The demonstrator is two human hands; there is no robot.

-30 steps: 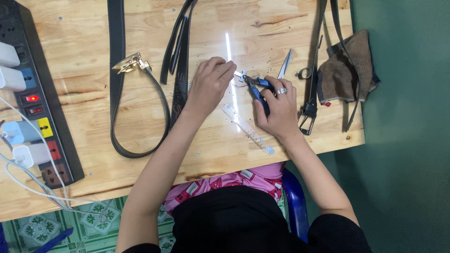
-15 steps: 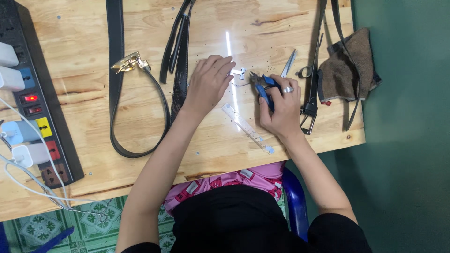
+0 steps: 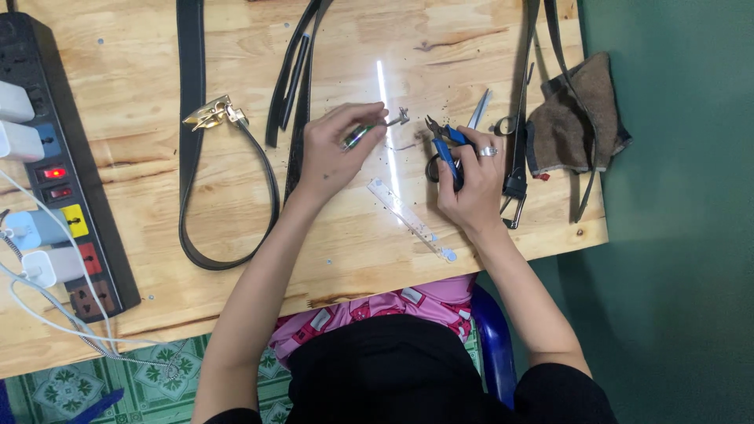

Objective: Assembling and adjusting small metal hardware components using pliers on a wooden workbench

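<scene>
Head view: small metal piece (image 3: 400,118) lies between both hands, pliers (image 3: 446,145) right.

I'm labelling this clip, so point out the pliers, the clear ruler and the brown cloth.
pliers (image 3: 444,140), head view, on the blue handles at the right hand.
clear ruler (image 3: 408,218), head view, mid-length.
brown cloth (image 3: 567,126), head view, centre of the fabric.

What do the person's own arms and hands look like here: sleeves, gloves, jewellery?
Both forearms are bare, with no gloves. Black short sleeves end near the elbows. The right hand wears a silver ring on one finger. The left hand shows no ring or watch.
</scene>
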